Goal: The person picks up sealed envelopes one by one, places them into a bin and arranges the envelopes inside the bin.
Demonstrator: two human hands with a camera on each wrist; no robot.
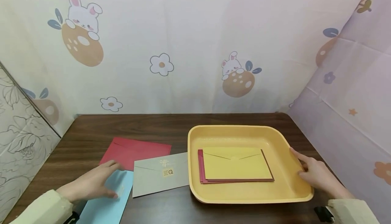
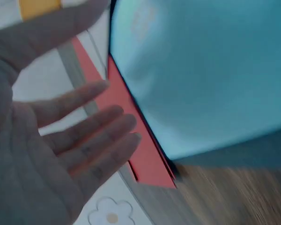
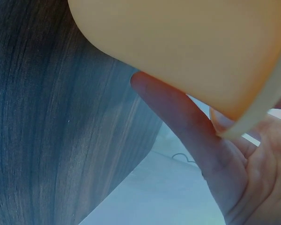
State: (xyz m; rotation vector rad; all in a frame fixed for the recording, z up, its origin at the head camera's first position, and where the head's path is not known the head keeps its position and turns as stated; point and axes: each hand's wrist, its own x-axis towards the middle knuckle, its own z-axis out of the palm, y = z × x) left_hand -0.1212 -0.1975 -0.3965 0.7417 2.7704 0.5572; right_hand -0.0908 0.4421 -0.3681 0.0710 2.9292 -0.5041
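Note:
My left hand is spread over a light blue envelope, thumb and fingers apart. In the left wrist view its palm shows with nothing in it, beside the blue envelope. At the right, my right hand grips the side rim of a yellow tray. The right wrist view shows one digit lying along the tray's wall, the others partly hidden behind the rim. Inside the tray lies a yellow envelope on top of red ones.
A red envelope lies behind the blue one. A grey envelope with a small gold sticker lies between the blue one and the tray, its right end meeting the tray's edge. Patterned cloth hangs behind the dark wooden table and along its right side.

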